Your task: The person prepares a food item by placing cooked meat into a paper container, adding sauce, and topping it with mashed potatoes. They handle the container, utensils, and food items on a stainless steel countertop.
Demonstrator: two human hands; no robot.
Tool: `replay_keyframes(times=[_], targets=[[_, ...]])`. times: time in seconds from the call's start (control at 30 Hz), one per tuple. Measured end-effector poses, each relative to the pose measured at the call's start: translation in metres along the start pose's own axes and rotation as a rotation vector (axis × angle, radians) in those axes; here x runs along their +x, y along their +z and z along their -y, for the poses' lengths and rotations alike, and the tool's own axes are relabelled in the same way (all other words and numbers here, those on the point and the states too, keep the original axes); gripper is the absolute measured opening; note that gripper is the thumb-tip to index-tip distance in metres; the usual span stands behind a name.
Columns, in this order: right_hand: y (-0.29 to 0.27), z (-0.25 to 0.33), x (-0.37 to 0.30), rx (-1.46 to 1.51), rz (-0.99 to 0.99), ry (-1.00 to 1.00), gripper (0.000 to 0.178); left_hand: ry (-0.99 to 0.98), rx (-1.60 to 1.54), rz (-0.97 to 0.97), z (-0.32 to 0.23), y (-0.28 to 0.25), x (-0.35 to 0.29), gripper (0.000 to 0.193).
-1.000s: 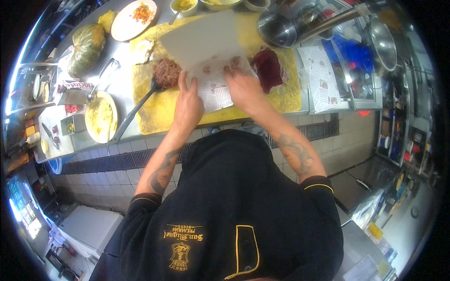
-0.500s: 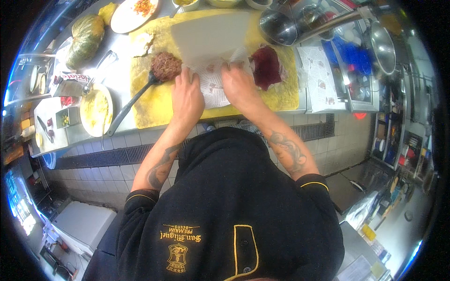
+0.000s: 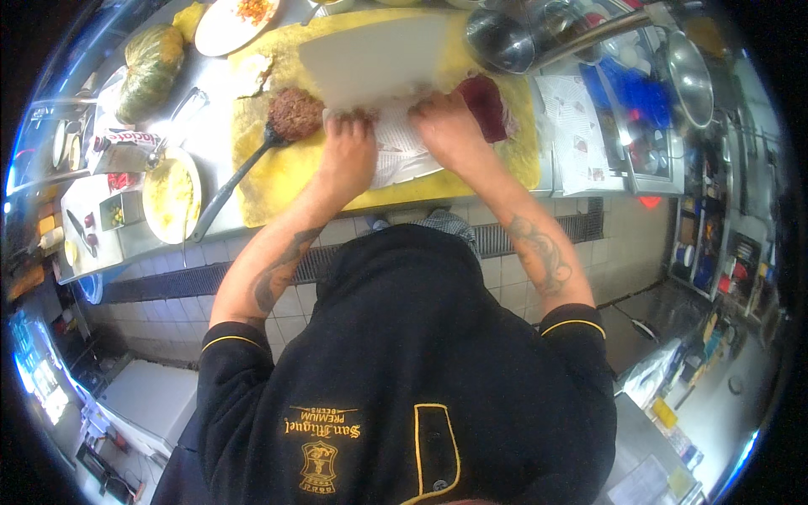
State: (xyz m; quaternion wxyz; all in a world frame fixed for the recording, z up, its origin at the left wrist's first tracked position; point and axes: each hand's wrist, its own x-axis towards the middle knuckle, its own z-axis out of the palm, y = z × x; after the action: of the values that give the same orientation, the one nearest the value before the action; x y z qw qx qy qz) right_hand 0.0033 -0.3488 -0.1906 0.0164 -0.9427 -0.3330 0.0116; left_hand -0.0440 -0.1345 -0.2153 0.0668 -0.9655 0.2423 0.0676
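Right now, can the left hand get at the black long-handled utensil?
Likely yes: the left hand is curled at the printed paper, and the black long-handled utensil lies to its left, handle uncovered, nothing visible between them. It would probably have to leave the paper first.

Your metal counter carries a yellow cutting board, with a green squash, a white plate of diced food and a yellow-smeared plate toward your left. On the board lie printed paper and a brown mound; a dark red piece probably rests there too, its underside hidden.
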Motion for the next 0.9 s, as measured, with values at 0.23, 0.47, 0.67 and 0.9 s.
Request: replay_keyframes(times=[0.23, 0.47, 0.67, 0.9], targets=[[0.022, -0.023, 0.0, -0.246, -0.066, -0.111, 0.029, 0.036, 0.157, 0.078, 0.008, -0.01, 0.001, 0.049], [0.0, -0.024, -0.001, -0.3, -0.056, -0.225, 0.035, 0.023, 0.128, 0.121, 0.012, -0.027, 0.001, 0.041], [-0.013, -0.01, 0.019, -0.071, 0.037, -0.305, 0.026, 0.152, -0.328, 0.014, 0.009, -0.026, 0.008, 0.062], [0.011, -0.011, 0.012, -0.107, 0.064, -0.219, 0.077, 0.079, -0.098, -0.034, 0.017, 0.015, 0.013, 0.073]])
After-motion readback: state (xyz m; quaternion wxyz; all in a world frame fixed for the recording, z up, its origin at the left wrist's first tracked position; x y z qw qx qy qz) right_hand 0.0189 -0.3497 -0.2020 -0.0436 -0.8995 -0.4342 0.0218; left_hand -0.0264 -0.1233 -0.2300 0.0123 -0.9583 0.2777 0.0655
